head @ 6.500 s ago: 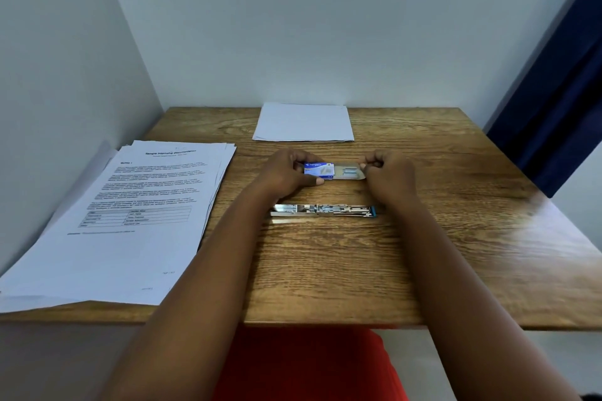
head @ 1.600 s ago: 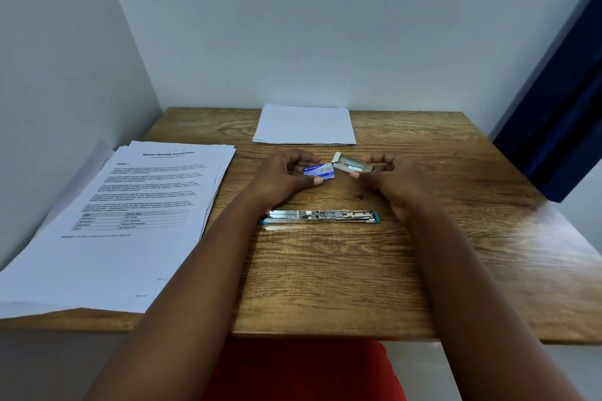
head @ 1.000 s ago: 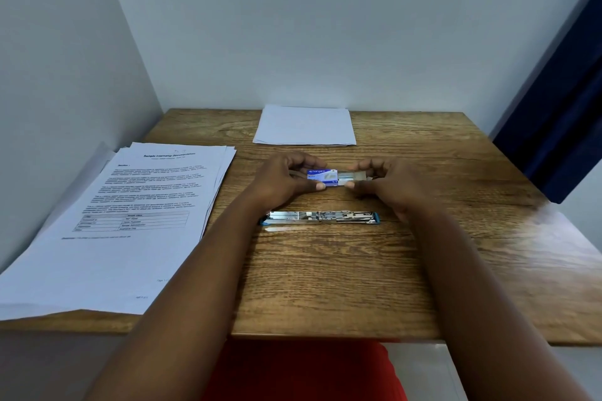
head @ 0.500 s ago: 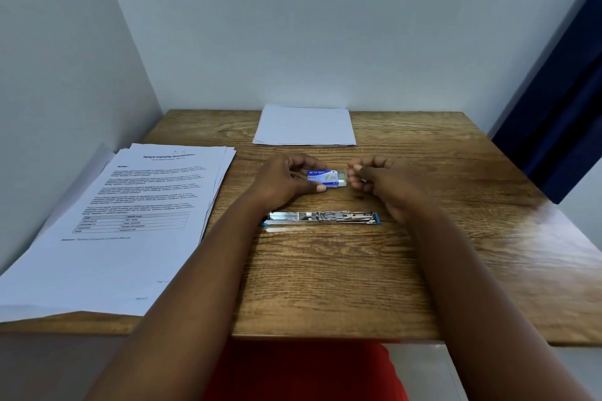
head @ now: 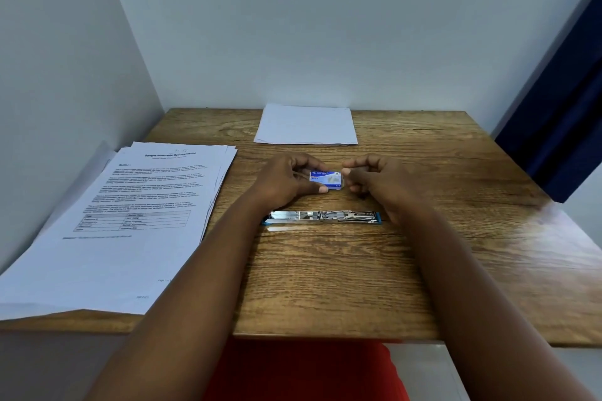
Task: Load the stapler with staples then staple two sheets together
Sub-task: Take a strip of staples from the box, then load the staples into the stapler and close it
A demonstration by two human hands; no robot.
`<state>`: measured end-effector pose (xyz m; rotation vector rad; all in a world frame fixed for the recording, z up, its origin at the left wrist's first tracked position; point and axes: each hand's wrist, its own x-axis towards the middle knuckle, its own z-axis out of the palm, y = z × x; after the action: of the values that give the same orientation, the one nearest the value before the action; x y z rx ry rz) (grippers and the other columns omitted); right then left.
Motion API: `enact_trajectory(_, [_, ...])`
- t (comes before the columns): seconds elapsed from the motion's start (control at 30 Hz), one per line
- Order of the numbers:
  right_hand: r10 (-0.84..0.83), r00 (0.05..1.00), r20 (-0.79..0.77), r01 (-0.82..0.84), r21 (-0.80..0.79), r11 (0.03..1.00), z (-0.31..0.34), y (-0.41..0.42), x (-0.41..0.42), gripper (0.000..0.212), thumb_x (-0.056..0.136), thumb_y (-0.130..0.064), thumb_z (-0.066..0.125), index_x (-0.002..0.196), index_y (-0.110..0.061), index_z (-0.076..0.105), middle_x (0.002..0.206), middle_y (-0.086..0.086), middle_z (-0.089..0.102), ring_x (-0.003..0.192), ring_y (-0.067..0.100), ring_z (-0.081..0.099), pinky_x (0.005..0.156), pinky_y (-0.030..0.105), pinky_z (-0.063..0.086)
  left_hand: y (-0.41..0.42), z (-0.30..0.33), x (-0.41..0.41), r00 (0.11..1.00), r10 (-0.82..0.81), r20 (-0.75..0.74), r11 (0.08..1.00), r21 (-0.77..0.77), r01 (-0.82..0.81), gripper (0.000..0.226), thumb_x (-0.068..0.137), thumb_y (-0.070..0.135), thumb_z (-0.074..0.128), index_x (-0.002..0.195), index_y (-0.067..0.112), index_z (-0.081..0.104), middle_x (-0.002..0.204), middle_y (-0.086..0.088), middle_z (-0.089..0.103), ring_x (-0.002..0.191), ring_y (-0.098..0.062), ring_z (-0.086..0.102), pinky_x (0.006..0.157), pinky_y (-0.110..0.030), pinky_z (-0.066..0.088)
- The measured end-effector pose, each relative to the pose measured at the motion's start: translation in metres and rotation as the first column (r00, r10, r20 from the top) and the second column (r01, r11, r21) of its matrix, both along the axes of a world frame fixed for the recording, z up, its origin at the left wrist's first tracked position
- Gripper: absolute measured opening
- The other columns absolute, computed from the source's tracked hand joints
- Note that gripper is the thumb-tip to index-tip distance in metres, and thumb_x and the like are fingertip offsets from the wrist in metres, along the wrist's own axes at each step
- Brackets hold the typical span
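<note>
Left hand (head: 286, 181) fingers hold the staple box (head: 325, 180); right hand (head: 378, 184) fingers curled narrow, touching the box end. Opened stapler (head: 322, 217) lies mid-counter.

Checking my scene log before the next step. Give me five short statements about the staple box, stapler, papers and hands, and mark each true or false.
1. The left hand holds the blue staple box. True.
2. The stapler lies opened flat on the table. True.
3. The stapler lies beyond the box. False: it lies nearer the person.
4. The printed stack sits on the right. False: on the left.
5. The right hand grips the stapler. False: it is beside the box.
</note>
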<state>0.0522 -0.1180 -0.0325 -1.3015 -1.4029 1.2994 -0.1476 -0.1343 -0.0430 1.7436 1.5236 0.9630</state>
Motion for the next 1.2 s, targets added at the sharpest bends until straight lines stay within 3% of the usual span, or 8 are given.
enact_trajectory(0.17, [0.025, 0.999, 0.034, -0.026, 0.027, 0.999, 0.001, -0.003, -0.001, 0.005, 0.086, -0.011, 0.073, 0.089, -0.011, 0.069, 0.072, 0.009, 0.069, 0.059, 0.011, 0.061, 0.062, 0.021, 0.054, -0.001, 0.001, 0.002, 1.0, -0.018, -0.021, 0.998, 0.058, 0.019, 0.041, 0.07, 0.022, 0.089, 0.108, 0.027, 0.075, 0.105, 0.016, 0.071, 0.08, 0.003, 0.063, 0.07, -0.012, 0.05])
enact_trajectory(0.33, [-0.008, 1.0, 0.024, 0.007, 0.011, 1.0, -0.002, 0.0, -0.001, 0.011, 0.081, -0.008, 0.077, 0.09, -0.003, 0.071, 0.069, 0.008, 0.069, 0.055, 0.011, 0.062, 0.057, 0.021, 0.054, 0.002, 0.002, 0.006, 0.995, -0.019, -0.096, 0.988, 0.15, 0.034, 0.039, 0.073, 0.019, 0.086, 0.11, 0.024, 0.074, 0.106, 0.014, 0.07, 0.094, 0.0, 0.065, 0.075, -0.01, 0.051])
enact_trajectory(0.6, [-0.191, 0.952, -0.239, 0.18, -0.068, 0.981, 0.003, 0.01, 0.009, 0.015, 0.081, 0.0, 0.075, 0.093, 0.003, 0.065, 0.083, 0.015, 0.071, 0.06, 0.013, 0.066, 0.055, 0.017, 0.055, 0.017, 0.016, 0.039, 0.995, 0.089, -0.046, 0.988, 0.13, -0.083, 0.045, 0.079, 0.025, 0.081, 0.118, 0.02, 0.062, 0.1, 0.006, 0.066, 0.08, -0.005, 0.062, 0.068, -0.017, 0.048])
enact_trajectory(0.8, [-0.373, 0.868, -0.328, 0.365, -0.088, 0.927, 0.011, 0.027, 0.027, 0.017, 0.079, 0.001, 0.077, 0.081, -0.003, 0.061, 0.089, 0.018, 0.069, 0.07, 0.018, 0.067, 0.053, 0.015, 0.054, 0.032, 0.039, 0.089, 0.933, 0.105, 0.345, 0.984, -0.173, -0.047, 0.053, 0.084, 0.006, 0.075, 0.131, -0.002, 0.054, 0.085, -0.006, 0.062, 0.078, -0.022, 0.066, 0.094, -0.042, 0.055])
enact_trajectory(0.87, [-0.413, 0.856, -0.311, 0.411, -0.077, 0.909, 0.015, 0.032, 0.037, 0.019, 0.079, 0.003, 0.077, 0.077, -0.005, 0.059, 0.088, 0.017, 0.067, 0.069, 0.017, 0.066, 0.05, 0.014, 0.051, 0.038, 0.041, 0.104, 0.918, 0.127, 0.376, 0.98, -0.191, -0.057, 0.056, 0.076, 0.011, 0.075, 0.128, 0.0, 0.059, 0.093, -0.01, 0.065, 0.092, -0.029, 0.069, 0.098, -0.047, 0.054])
enact_trajectory(1.0, [-0.364, 0.918, -0.158, 0.36, -0.056, 0.931, 0.013, 0.037, 0.058, 0.023, 0.077, 0.006, 0.076, 0.07, -0.005, 0.057, 0.083, 0.019, 0.065, 0.071, 0.023, 0.066, 0.058, 0.024, 0.056, 0.038, 0.031, 0.119, 0.925, 0.123, 0.359, 0.971, -0.237, -0.037, 0.016, 0.069, 0.014, 0.068, 0.085, 0.016, 0.07, 0.093, -0.017, 0.071, 0.083, -0.026, 0.065, 0.089, -0.048, 0.056])
enact_trajectory(1.1, [-0.271, 0.962, 0.019, 0.271, -0.087, 0.959, 0.009, 0.035, 0.071, 0.024, 0.073, 0.007, 0.079, 0.078, -0.002, 0.057, 0.086, 0.022, 0.064, 0.069, 0.026, 0.068, 0.057, 0.031, 0.058, 0.035, 0.022, 0.119, 0.933, 0.128, 0.337, 0.941, -0.338, -0.007, 0.014, 0.082, 0.005, 0.069, 0.091, 0.014, 0.063, 0.092, -0.018, 0.07, 0.08, -0.027, 0.066, 0.082, -0.047, 0.057])
enact_trajectory(1.2, [-0.208, 0.961, 0.18, 0.232, -0.12, 0.965, 0.01, 0.03, 0.075, 0.027, 0.074, 0.003, 0.08, 0.073, -0.006, 0.055, 0.084, 0.027, 0.067, 0.058, 0.025, 0.068, 0.062, 0.035, 0.058, 0.036, 0.015, 0.118, 0.906, 0.133, 0.401, 0.912, -0.407, 0.047, 0.017, 0.088, -0.002, 0.066, 0.092, 0.011, 0.055, 0.091, -0.017, 0.068, 0.076, -0.024, 0.067, 0.101, -0.05, 0.05])
